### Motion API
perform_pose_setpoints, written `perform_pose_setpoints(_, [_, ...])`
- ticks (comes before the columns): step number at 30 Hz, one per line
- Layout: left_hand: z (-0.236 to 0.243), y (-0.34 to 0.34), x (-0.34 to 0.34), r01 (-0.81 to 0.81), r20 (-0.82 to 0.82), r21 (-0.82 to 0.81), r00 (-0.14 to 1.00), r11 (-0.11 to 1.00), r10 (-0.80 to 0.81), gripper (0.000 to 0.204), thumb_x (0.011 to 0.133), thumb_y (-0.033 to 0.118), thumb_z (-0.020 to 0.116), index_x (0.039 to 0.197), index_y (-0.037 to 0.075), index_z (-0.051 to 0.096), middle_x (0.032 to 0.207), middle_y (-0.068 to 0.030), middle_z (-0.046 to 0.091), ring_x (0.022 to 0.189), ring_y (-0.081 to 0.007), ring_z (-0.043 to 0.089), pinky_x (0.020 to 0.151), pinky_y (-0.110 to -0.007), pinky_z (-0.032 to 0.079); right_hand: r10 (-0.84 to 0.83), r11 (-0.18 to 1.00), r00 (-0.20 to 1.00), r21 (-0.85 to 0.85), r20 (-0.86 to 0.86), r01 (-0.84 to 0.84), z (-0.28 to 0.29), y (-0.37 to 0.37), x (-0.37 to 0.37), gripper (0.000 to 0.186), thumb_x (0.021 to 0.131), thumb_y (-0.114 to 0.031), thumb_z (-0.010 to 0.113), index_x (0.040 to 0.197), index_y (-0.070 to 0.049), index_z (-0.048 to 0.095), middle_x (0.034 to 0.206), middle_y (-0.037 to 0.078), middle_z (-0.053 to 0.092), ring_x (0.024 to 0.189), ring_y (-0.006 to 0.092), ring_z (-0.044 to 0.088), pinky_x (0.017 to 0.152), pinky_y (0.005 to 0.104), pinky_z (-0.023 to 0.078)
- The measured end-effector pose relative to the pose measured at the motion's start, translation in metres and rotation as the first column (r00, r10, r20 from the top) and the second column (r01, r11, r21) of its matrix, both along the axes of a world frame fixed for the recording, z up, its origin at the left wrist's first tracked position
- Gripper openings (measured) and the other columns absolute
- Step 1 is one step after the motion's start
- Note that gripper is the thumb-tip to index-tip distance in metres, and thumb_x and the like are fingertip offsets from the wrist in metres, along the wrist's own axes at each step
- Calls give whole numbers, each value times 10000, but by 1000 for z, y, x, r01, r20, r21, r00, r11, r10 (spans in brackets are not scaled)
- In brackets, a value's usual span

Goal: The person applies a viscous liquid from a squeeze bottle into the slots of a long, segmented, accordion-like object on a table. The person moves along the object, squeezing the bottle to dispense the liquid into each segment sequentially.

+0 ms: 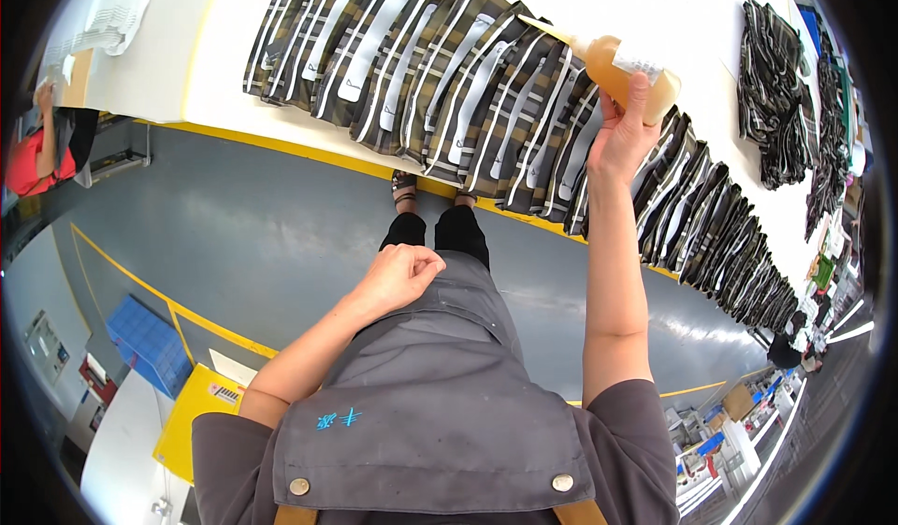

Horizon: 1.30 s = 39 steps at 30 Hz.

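Observation:
My right hand (625, 137) is wrapped round a squeeze bottle (613, 69) of amber liquid with a pale label. The bottle is tilted on its side, its long pale nozzle (547, 28) pointing left above the row. Beneath it, plaid fabric pieces (468, 86) in black, olive and white overlap in a long row along the table edge. Several carry glossy pale strips (382, 43). In front of my grey apron (426, 385), my left hand (400, 274) is curled closed, away from the fabric, with nothing showing in it.
The white table (178, 57) has a yellow front edge. Heaps of plaid fabric (776, 95) lie at its far right. Behind me are a blue crate (150, 343) and a yellow box (198, 417). At the far left is another person in a red top (42, 165).

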State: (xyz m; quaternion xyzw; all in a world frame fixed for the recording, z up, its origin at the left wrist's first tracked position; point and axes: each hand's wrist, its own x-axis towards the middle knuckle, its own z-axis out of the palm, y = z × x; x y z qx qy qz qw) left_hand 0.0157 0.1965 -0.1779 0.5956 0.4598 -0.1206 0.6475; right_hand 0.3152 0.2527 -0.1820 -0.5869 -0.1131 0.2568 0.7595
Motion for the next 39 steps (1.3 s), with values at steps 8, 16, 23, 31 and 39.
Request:
perform_pose_setpoints(8, [-3,-1,20,-56,-47,55,997,997,59,158,839,136,582,873,1,657,557,-23,564,483,-59,468,467,-249,375,4,1000,1000,-8,-25,-4,-8,11,5,400,790,-237,700,1093,-54,514,1045,50,551,943,153,571,774,285,535])
perform_pose_setpoints(16, [-5,-3,27,-64,-60,77,996,995,69,156,837,142,583,869,8,657,537,-26,549,465,-72,459,462,-258,369,39,998,999,-51,-32,-41,-8,15,5,435,777,-261,712,1099,-54,505,1048,51,542,961,158,561,786,292,534])
perform_pose_setpoints(23, [-11,-6,27,-60,-64,93,996,994,66,156,834,144,584,864,7,653,534,-39,549,462,-87,466,464,-267,371,84,992,995,-92,-49,-88,-8,10,5,478,763,-276,724,1116,-54,490,1059,56,531,976,162,552,773,302,542])
perform_pose_setpoints(31, [-10,-7,27,-52,-62,132,996,990,61,161,828,155,584,864,14,652,531,-63,547,457,-128,478,478,-290,382,139,984,988,-102,-59,-145,-3,8,-2,493,756,-284,732,1108,-36,492,1048,59,537,973,154,553,793,315,526])
perform_pose_setpoints(39, [-13,-10,23,-51,-68,135,996,990,61,160,825,158,583,858,16,650,515,-65,533,448,-140,475,476,-300,378,220,957,975,-182,-44,-224,-7,0,-9,516,747,-321,735,1126,-59,505,1071,49,539,1004,157,536,797,328,519])
